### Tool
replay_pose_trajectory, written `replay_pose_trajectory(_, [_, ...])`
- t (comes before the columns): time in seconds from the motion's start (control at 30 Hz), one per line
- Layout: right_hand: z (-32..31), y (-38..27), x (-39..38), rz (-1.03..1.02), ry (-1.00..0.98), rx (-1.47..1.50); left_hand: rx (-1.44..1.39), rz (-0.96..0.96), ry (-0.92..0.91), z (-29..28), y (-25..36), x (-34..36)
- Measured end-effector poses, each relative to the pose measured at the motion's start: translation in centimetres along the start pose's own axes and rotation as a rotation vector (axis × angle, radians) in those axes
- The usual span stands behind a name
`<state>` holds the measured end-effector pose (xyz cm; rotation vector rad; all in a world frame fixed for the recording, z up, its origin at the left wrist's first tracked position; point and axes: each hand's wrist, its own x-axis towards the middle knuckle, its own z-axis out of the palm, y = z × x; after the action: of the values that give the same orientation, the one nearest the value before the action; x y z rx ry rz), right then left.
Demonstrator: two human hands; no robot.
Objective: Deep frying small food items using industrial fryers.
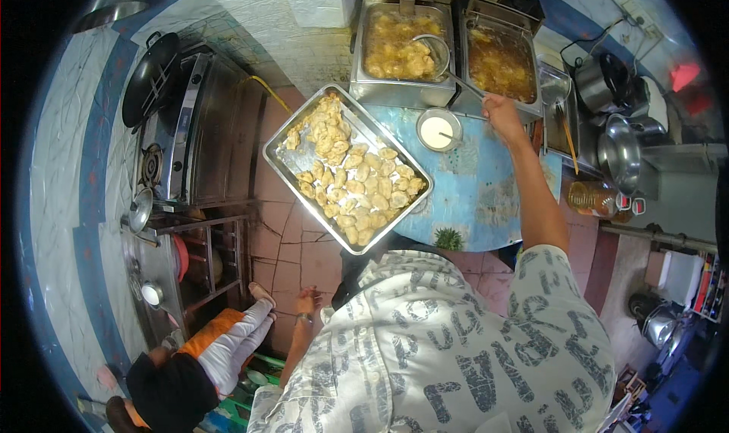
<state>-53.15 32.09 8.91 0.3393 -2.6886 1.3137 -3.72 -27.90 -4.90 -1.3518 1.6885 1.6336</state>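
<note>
And there's the right hand (501, 116), the nearer one, clamped round the skimmer (465, 85), whose long handle slants forward-left from it into the fryer (402, 93); the left hand (307, 302) hangs slack, well behind and apart

A: Right hand (501, 114)?
B: Fingers around long-handled ladle (465, 81); its head within left fryer (402, 93), at browned pieces (416, 59).
A: Left hand (307, 300)?
B: Lowered, apart from tray (357, 129) of golden pieces (364, 186).
A: Blue surface (486, 186)?
B: Steel bowl (420, 131), creamy liquid (433, 132).
</note>
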Motion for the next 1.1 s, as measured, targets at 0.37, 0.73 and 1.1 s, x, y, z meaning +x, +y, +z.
replay_pose_trajectory(0.37, [-1.1, -9.8, -1.4, 0.294, 0.126, -0.066, -0.068, 0.017, 0.014, 0.8, -1.3, -0.8])
replay_pose_trajectory(0.73, [1.8, -2.3, -2.6, 0.283, 0.16, 0.047, -0.024, 0.013, 0.01, 2.1, -0.8, -1.7])
replay_pose_trajectory(1.1, [2.7, -7.9, -3.1, 0.432, 0.263, 0.2, -0.002, -0.013, 0.028, 2.1, 0.5, -1.5])
